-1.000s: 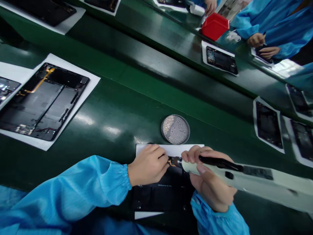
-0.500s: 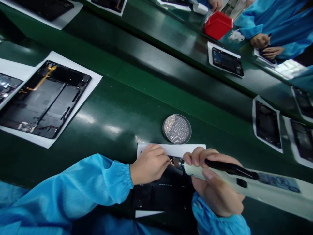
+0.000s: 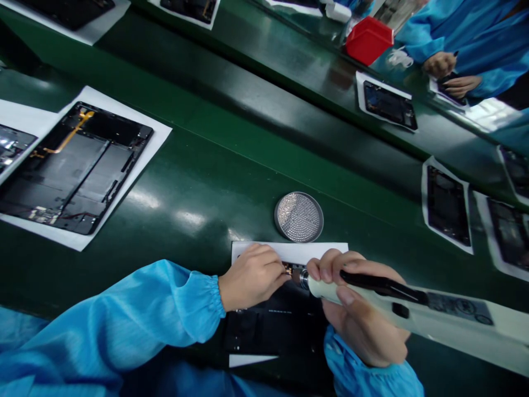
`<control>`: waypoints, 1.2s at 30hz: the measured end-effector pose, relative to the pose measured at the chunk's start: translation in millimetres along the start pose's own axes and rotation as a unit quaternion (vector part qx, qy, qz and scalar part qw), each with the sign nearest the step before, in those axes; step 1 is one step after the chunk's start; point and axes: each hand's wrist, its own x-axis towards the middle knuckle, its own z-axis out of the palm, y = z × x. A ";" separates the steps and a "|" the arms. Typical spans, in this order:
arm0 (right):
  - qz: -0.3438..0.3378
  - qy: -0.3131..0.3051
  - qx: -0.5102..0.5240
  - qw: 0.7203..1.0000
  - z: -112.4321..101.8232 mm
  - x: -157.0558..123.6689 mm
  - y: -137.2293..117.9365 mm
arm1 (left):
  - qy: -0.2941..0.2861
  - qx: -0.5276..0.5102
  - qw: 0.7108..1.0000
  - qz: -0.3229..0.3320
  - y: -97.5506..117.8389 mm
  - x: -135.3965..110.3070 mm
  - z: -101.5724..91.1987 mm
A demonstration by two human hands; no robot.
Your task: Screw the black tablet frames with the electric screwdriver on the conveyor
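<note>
My right hand (image 3: 363,303) is wrapped round a pale electric screwdriver (image 3: 438,320) with a black lever along its side. The screwdriver lies almost level, its nose pointing left to the upper edge of an opened black tablet (image 3: 273,331). Fingers of my left hand (image 3: 254,275) are pinched together beside the screwdriver's tip, over the same edge; what they hold, if anything, is hidden. Beneath the tablet lies a white sheet (image 3: 309,252). Just beyond it stands a round dish (image 3: 299,217) with a dimpled bottom and many tiny screws gathered at its left side.
Another opened tablet (image 3: 82,165) with an orange flex cable rests on white paper at left. Beyond my bench edge, a conveyor (image 3: 264,94) carries several tablets on sheets. Across it are a red bin (image 3: 369,41) and a co-worker's hands (image 3: 454,77) over a device.
My right hand and the screwdriver have shifted slightly left. The tablets across the green surface have moved a little. My left hand stays nearly in place.
</note>
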 end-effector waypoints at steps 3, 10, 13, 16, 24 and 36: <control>-0.002 0.001 -0.001 1.000 0.6 0.4 -0.3 | 0.006 -0.002 1.000 0.002 0.3 0.4 0.0; -0.001 -0.004 0.008 1.000 1.5 -0.2 1.2 | 0.016 -0.004 1.000 0.009 0.3 0.2 0.5; 0.000 0.001 0.007 1.000 1.8 -0.6 1.8 | 0.001 0.002 1.000 0.007 -0.2 -0.1 1.0; 0.005 0.002 0.000 1.000 1.9 -0.5 1.8 | -0.006 0.003 1.000 0.006 -0.4 0.1 1.2; -0.003 -0.008 0.014 1.000 0.1 -0.4 1.8 | 0.002 -0.001 1.000 0.009 -0.4 -0.3 0.7; -0.023 0.032 -0.102 0.994 -35.2 12.4 4.0 | -0.059 0.175 0.978 0.096 -6.3 5.2 -7.7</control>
